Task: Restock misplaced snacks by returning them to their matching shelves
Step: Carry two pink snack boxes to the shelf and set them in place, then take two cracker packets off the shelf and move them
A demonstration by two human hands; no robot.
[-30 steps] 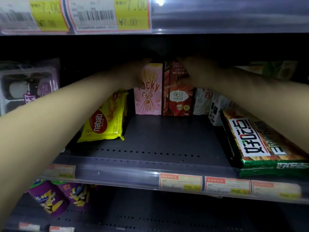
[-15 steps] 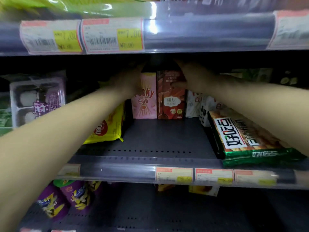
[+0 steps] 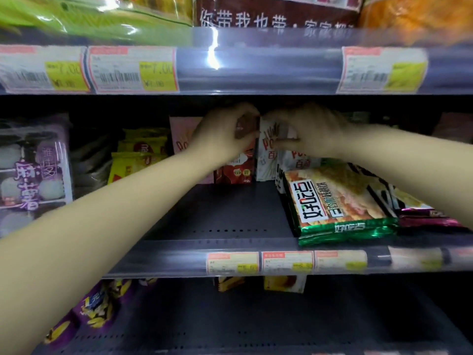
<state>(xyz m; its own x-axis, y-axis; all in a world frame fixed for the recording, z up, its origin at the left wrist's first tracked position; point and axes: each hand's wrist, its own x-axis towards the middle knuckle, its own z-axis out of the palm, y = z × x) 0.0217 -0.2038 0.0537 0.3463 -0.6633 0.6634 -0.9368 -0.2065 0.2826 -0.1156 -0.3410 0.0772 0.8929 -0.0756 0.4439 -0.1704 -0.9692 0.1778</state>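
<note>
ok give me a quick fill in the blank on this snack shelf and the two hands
1. The left hand grips the top of the dark ____ box.
2. The right hand holds the ____ box just right of it.
3. The green-edged cracker pack lies flat at the ____ side of the middle shelf.
4. The yellow packs stand to the ____ of the pink box.

Missing words: red; white; right; left

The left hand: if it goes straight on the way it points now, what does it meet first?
Probably the dark red box: the left hand already has its fingers curled over the top, with no gap visible. Depth behind is too dark to judge.
</note>
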